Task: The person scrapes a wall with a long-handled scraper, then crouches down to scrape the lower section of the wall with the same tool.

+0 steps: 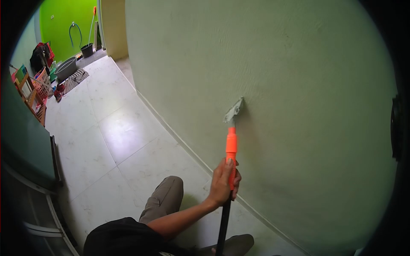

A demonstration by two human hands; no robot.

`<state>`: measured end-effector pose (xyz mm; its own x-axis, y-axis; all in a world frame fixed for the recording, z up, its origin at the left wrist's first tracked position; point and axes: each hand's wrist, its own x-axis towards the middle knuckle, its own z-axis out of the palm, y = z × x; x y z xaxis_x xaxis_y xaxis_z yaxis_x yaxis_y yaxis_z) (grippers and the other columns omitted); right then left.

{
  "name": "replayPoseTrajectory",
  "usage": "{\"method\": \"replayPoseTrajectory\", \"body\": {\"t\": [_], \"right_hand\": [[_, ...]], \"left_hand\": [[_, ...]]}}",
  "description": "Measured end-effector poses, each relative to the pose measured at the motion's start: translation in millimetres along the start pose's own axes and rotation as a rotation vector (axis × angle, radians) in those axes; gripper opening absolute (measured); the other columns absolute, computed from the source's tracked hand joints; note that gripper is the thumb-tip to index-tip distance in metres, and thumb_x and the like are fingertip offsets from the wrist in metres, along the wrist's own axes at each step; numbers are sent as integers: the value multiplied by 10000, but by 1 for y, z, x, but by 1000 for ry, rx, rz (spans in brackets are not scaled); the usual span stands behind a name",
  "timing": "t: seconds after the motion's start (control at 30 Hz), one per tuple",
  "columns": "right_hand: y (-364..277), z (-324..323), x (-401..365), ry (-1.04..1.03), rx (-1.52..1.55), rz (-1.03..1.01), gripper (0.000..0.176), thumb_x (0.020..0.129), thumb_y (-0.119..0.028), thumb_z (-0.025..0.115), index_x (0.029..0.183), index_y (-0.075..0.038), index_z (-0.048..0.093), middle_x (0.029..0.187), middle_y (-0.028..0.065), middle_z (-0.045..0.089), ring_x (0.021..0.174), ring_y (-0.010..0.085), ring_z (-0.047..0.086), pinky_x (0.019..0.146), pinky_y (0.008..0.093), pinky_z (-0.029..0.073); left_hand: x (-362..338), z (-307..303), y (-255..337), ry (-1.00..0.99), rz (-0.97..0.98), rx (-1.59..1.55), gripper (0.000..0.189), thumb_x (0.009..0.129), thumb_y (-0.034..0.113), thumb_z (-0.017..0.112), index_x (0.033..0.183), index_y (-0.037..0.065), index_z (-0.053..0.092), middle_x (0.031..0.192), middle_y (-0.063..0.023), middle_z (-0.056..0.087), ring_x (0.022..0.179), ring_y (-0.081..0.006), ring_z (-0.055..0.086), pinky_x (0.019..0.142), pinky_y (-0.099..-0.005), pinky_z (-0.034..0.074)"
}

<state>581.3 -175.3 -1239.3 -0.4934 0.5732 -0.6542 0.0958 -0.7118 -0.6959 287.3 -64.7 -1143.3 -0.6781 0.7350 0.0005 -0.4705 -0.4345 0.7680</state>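
Note:
My left hand (224, 179) is closed around a pole (223, 226), at the lower part of its orange end piece (231, 143). The thumb lies along the near side and the fingers wrap round to the right. At the top of the pole, a flat blade (233, 111) smeared with a pale grey substance is tilted at the green-grey wall (299, 128). Its tip seems to touch the surface. Faint ridges mark the wall above the blade. The pole's lower end runs out of the bottom edge. I do not see my right hand clearly.
White floor tiles (128, 132) run along the wall's skirting (171, 132). My bent knees are low in view. At the upper left are a grey tub (66, 69), a black bucket (87, 50), a pink basket (42, 83), a striped mat (76, 81) and a wooden rack (32, 98).

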Motion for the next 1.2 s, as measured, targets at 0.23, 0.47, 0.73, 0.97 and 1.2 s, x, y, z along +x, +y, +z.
{"method": "replayPoseTrajectory", "body": {"t": [0.23,0.47,0.73,0.97,1.2], "right_hand": [[-5,13,12,-77,-125,-43,242,1063,-303,542,1144,-82,596,783,-3,570,590,100,493,524,219,399],[-3,26,26,-113,-185,-52,236,1065,-312,539,1086,-83,591,755,-8,548,568,100,473,508,227,388],[6,28,15,-120,-187,-30,249,1068,-323,535,1020,-84,587,722,-13,524,544,99,451,489,236,375],[21,28,7,-120,-181,-44,274,1070,-332,532,961,-85,582,694,-17,503,523,99,432,473,244,364],[35,15,-4,-88,-172,-53,310,1072,-341,528,903,-85,578,666,-21,481,502,99,413,456,252,354]], "left_hand": [[30,-26,29,27,57,-10,442,1099,499,339,1125,71,444,583,-21,417,317,-127,397,282,-269,338],[23,-21,25,-35,47,-34,416,1112,469,337,1119,62,424,600,-10,410,328,-114,409,294,-266,342],[15,-16,17,1,22,0,415,1106,475,354,1109,72,454,588,-11,425,322,-123,385,297,-274,326],[26,-35,37,-52,35,32,435,1102,487,353,1109,64,453,588,-22,434,314,-118,376,296,-268,334],[-1,-10,14,-142,23,18,406,1119,444,340,1090,54,452,601,-16,431,323,-111,380,312,-267,331]]}}
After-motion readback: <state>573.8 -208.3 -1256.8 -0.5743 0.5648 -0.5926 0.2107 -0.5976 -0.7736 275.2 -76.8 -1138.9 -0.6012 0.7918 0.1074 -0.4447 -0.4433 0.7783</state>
